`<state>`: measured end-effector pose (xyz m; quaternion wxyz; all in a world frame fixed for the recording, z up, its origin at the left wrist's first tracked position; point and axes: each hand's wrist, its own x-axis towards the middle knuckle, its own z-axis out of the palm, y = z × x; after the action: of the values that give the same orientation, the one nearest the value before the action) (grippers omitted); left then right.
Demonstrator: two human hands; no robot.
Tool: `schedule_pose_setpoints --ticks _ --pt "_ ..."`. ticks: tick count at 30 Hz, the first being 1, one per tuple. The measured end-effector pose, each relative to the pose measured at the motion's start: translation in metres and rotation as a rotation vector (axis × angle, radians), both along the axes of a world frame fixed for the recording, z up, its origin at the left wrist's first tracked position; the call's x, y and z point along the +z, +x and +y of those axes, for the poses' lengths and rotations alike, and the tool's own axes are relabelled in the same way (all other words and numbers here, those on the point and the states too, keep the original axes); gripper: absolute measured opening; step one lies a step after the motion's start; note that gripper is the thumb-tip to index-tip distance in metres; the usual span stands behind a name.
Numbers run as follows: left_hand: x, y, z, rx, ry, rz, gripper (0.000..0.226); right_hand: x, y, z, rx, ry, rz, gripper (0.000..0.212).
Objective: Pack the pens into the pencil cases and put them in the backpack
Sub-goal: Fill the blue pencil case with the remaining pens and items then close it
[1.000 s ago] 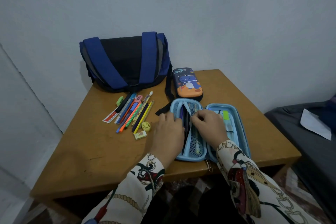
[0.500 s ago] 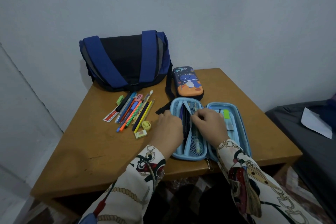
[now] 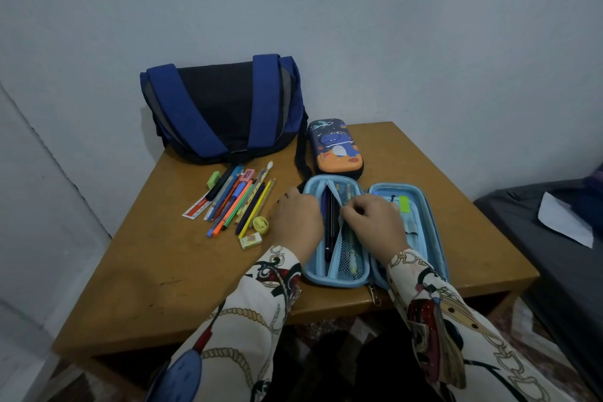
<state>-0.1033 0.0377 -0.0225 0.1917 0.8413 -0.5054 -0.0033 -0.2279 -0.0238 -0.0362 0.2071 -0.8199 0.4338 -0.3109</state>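
Over open pencil case (image 3: 424, 206): right fingers (image 3: 350, 212) pinching mesh flap (image 3: 339, 258).

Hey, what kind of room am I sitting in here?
Probably a bedroom or small study corner at home: a low wooden table pushed into a plain wall corner, a backpack with school stationery, and what looks like a grey bed alongside.
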Motion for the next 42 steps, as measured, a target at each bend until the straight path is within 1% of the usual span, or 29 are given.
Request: schedule_pose_setpoints --ticks 2,4,6,7,8,10,11,12,14,15,17,21,26,30,32,34,37,41,42 --pt "0.001 0.005 -0.001 -0.006 -0.047 0.119 0.028 0.000 0.000 0.000 0.001 0.004 -0.007 0.034" --pt "0.001 0.011 -0.001 -0.012 -0.133 0.296 0.036 0.002 0.000 0.001 0.003 0.014 -0.015 0.036" --pt "0.004 0.014 0.001 -0.008 -0.210 0.442 0.034 0.003 -0.001 0.002 0.004 0.024 -0.024 0.036" --pt "0.006 0.015 0.003 -0.015 -0.207 0.444 0.030 0.003 -0.001 0.002 0.005 0.025 -0.022 0.036" --pt "0.007 0.015 0.004 -0.028 -0.179 0.378 0.025 0.003 -0.001 0.002 0.004 0.022 -0.017 0.036" --pt "0.008 0.015 0.006 -0.081 -0.091 0.139 0.015 0.002 -0.001 0.001 0.004 0.017 -0.010 0.033" --pt "0.007 0.015 0.006 -0.119 -0.069 0.053 0.010 0.001 0.000 0.001 0.005 0.016 -0.006 0.032" --pt "0.007 0.015 0.006 -0.164 -0.053 0.004 0.006 0.001 0.000 0.000 0.005 0.015 -0.002 0.031" --pt "0.007 0.014 0.004 -0.245 -0.003 -0.044 0.019 0.000 0.000 0.000 0.006 0.005 0.001 0.030" --pt "0.009 0.014 0.003 -0.265 0.035 -0.060 0.022 0.000 0.000 0.000 0.007 0.002 0.002 0.031" --pt "0.013 0.012 0.002 -0.249 0.096 -0.093 0.017 0.000 -0.001 -0.001 0.009 0.003 0.004 0.032" --pt "0.018 0.005 0.004 -0.149 0.131 -0.035 0.020 -0.001 0.000 -0.001 0.006 -0.003 0.004 0.033" --pt "0.023 -0.001 0.007 -0.150 0.195 -0.044 0.030 -0.001 0.000 -0.001 0.014 0.000 0.001 0.031" --pt "0.025 -0.004 0.009 -0.182 0.081 -0.099 0.022 0.000 -0.001 0.000 0.017 0.009 -0.012 0.036" --pt "0.025 -0.001 0.009 -0.196 0.053 -0.089 0.022 0.000 -0.001 0.000 0.018 0.015 -0.026 0.037" --pt "0.025 0.001 0.009 -0.184 0.100 -0.071 0.021 0.000 -0.001 -0.001 0.022 0.016 -0.032 0.036" --pt "0.023 0.001 0.008 -0.155 0.156 -0.058 0.011 0.000 -0.001 0.000 0.024 0.019 -0.029 0.036" --pt "0.023 -0.002 0.009 -0.157 0.200 -0.004 0.010 -0.001 -0.001 -0.001 0.017 0.013 -0.031 0.034" --pt "0.023 -0.003 0.010 -0.156 0.211 -0.002 0.017 -0.002 -0.001 -0.001 0.016 0.011 -0.032 0.033"
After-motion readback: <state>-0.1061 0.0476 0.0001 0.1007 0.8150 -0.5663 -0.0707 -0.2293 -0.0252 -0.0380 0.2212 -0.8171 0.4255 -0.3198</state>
